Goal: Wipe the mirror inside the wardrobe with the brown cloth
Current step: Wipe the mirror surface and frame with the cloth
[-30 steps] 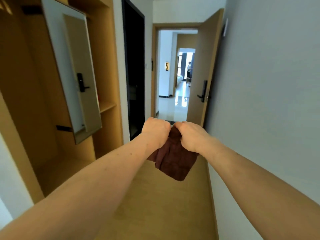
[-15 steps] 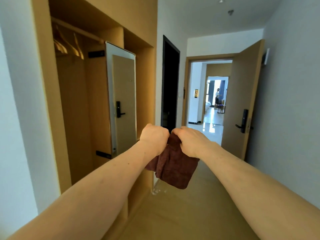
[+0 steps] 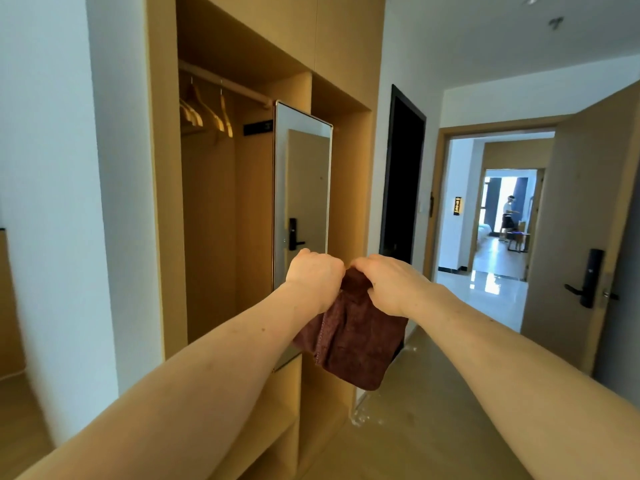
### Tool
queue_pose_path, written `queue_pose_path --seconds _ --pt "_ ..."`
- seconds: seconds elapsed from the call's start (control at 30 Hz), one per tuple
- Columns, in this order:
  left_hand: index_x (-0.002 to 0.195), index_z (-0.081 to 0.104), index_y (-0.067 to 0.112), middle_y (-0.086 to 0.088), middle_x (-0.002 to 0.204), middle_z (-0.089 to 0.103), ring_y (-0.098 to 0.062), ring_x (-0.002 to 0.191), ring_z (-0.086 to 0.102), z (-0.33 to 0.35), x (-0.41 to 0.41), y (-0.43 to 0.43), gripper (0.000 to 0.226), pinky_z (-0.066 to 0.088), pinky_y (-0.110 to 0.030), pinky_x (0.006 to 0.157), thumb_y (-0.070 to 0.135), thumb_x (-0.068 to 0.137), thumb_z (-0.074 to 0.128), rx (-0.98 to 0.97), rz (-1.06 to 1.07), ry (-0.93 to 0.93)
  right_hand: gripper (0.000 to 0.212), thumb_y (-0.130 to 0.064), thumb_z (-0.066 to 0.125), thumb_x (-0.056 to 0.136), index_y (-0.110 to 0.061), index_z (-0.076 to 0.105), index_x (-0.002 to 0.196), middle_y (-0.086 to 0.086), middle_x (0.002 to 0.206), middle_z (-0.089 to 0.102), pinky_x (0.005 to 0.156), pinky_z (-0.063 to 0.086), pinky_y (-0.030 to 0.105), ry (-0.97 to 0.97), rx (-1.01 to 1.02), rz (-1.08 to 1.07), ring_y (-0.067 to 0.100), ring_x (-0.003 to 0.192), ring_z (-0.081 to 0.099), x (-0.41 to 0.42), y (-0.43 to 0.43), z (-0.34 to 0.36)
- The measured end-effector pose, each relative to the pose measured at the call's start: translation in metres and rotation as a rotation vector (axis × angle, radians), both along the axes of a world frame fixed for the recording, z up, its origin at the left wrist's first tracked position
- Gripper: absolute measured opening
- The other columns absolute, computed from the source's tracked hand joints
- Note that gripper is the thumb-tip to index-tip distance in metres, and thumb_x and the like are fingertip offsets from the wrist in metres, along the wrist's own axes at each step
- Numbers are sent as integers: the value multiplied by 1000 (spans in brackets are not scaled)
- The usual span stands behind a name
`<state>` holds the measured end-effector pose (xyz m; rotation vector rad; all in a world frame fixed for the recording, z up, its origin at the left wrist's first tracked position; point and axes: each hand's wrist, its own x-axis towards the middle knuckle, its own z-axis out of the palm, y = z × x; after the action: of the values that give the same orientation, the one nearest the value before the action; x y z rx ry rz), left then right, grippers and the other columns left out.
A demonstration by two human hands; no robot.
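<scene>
A brown cloth hangs folded from both of my hands in front of me. My left hand grips its upper left edge and my right hand grips its upper right edge, knuckles almost touching. Behind them a tall narrow mirror with a thin metal frame stands out from the open wooden wardrobe on the left; it reflects a door with a black handle. My left hand overlaps the mirror's lower part in view, and the distance between them is unclear.
Wooden hangers hang on the rail inside the wardrobe. A dark doorway lies beyond the wardrobe. An open wooden door with a black lock is on the right. A person stands far off in the bright room past the corridor.
My view has risen and turned left toward the wardrobe, so the mirror now appears upright and nearer. Both hands keep the same hold on the cloth.
</scene>
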<state>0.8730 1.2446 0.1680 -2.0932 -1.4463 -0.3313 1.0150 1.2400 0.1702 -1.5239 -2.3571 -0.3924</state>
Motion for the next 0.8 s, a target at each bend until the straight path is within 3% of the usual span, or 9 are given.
queue_pose_path --seconds 0.17,0.27,0.43,0.6,0.7,0.8 --pt "81 51 16 -1 79 51 -21 71 45 8 26 37 18 31 -29 80 5 94 45 23 77 26 42 -1 49 89 -19 50 126 4 114 55 84 50 39 13 42 57 24 102 56 29 47 4" --pt "85 55 16 -2 82 53 -21 71 44 14 45 62 18 33 -29 84 4 94 44 18 124 20 36 0 50 89 -17 52 121 4 112 56 82 51 37 7 69 80 23 99 57 49 78 12" --pt "96 60 14 -4 94 63 -23 80 53 27 76 99 19 35 -29 86 3 93 45 11 197 21 32 -2 51 89 -17 52 118 2 110 55 80 51 36 -6 77 158 22 97 56 78 125 28" --pt "89 55 16 -4 92 61 -25 86 57 39 89 124 18 36 -31 89 2 92 44 24 255 12 27 1 50 88 -15 54 109 3 104 54 73 49 35 -8 122 225 23 92 57 89 165 38" --pt "86 52 16 -4 92 62 -25 81 54 43 90 141 16 37 -31 83 4 92 44 22 290 -6 27 0 49 88 -15 54 109 3 103 55 74 50 36 8 140 269 23 91 57 90 190 42" --pt "89 54 16 -2 84 52 -23 76 48 48 88 164 14 40 -32 67 5 93 45 -12 343 -66 27 -1 48 89 -15 54 112 3 105 58 78 51 39 25 156 292 24 93 58 86 218 41"
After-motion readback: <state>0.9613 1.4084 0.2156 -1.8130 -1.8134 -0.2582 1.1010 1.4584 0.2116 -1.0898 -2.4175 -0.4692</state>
